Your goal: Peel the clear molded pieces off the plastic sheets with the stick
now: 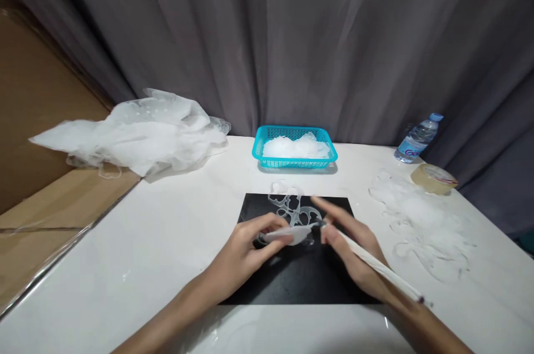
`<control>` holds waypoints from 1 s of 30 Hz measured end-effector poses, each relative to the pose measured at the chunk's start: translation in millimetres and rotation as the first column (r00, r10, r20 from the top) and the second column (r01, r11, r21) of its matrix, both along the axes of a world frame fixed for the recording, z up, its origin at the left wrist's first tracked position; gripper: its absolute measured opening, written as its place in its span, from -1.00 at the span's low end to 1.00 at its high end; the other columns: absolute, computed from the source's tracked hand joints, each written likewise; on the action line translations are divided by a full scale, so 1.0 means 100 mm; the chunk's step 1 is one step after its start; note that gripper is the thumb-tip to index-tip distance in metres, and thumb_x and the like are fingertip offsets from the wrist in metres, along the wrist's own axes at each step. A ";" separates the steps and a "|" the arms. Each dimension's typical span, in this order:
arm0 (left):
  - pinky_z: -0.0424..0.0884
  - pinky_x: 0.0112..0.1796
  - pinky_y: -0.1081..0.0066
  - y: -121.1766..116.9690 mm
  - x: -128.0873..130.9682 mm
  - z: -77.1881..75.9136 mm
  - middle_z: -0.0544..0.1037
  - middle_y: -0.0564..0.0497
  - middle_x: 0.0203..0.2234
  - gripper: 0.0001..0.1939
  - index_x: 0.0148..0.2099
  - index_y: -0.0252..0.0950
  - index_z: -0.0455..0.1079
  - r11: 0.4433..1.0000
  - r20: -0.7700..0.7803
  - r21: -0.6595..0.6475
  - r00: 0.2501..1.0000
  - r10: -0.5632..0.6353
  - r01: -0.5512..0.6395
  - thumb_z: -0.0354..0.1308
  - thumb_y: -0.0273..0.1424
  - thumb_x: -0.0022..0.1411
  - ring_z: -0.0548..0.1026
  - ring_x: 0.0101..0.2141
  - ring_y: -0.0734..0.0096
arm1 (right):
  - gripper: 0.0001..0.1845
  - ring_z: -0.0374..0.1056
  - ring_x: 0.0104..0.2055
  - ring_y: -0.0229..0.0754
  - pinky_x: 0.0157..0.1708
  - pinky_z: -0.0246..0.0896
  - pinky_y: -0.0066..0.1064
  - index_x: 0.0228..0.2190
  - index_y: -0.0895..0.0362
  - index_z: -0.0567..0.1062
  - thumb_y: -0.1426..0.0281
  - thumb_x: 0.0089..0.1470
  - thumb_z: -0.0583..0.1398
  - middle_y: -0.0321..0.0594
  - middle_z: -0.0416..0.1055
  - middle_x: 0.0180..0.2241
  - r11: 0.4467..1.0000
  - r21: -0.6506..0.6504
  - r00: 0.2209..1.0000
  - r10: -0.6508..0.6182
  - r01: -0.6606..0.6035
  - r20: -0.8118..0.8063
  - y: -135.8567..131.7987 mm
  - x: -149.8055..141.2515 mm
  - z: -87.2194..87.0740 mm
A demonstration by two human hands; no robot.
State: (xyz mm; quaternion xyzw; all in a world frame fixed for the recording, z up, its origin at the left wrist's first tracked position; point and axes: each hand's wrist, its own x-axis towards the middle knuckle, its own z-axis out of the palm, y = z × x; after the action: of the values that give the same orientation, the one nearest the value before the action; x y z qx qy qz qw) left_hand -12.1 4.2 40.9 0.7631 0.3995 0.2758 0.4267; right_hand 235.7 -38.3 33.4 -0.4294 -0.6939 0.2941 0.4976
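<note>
My left hand [246,248] pinches a small translucent plastic piece [292,232] over a black mat [300,282] in the middle of the white table. My right hand [350,248] grips a long white pen-like tool [384,269], its tip touching that piece. A clear plastic frame of cut-out shapes [292,204] lies on the mat's far edge, just beyond both hands. Both hands are blurred by motion.
A turquoise basket [294,162] with clear plastic pieces stands behind the mat. Crumpled white plastic bags [137,131] lie at the back left, beside cardboard [37,120]. Clear plastic scraps [421,220], a tape roll [434,178] and a water bottle [417,140] are at the right.
</note>
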 end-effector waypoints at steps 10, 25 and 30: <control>0.45 -0.27 0.44 -0.01 0.05 -0.08 0.50 0.10 -0.31 -0.65 -0.05 -0.20 0.32 0.952 0.271 -0.306 0.956 0.111 -0.024 0.35 -0.16 0.30 0.52 -0.32 0.34 | -0.75 0.42 -0.31 -0.13 -0.23 0.31 -0.27 -0.08 0.18 0.52 0.36 0.49 0.06 -0.17 0.53 -0.32 0.933 0.357 0.878 -0.130 -0.049 0.460 0.12 -0.15 -0.30; 0.24 -0.49 0.53 0.19 0.06 -0.18 0.41 0.17 -0.57 -0.64 -0.41 -0.27 0.33 0.790 0.324 -0.373 0.730 0.602 -0.486 0.46 -0.23 0.13 0.35 -0.54 0.50 | -0.72 0.30 -0.41 -0.14 -0.38 0.25 -0.28 -0.42 0.07 0.36 0.60 0.32 0.11 -0.29 0.34 -0.48 0.822 0.501 0.696 -0.192 -0.270 0.692 0.10 -0.21 -0.31; 0.30 -0.50 0.54 0.23 0.05 -0.11 0.50 0.14 -0.51 -0.65 -0.21 -0.25 0.41 0.852 0.342 -0.464 0.838 0.425 -0.242 0.44 -0.16 0.18 0.42 -0.53 0.47 | -0.72 0.26 -0.42 -0.16 -0.41 0.24 -0.29 -0.43 0.07 0.36 0.60 0.30 0.10 -0.28 0.30 -0.49 0.842 0.501 0.714 -0.223 -0.203 0.663 0.08 -0.18 -0.30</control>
State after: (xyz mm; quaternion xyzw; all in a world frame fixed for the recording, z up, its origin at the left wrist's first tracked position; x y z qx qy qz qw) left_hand -7.4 27.2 29.7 0.4944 0.4721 0.4213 0.5960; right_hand 217.8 -30.2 3.0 -0.3537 -0.8804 -0.1009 0.2992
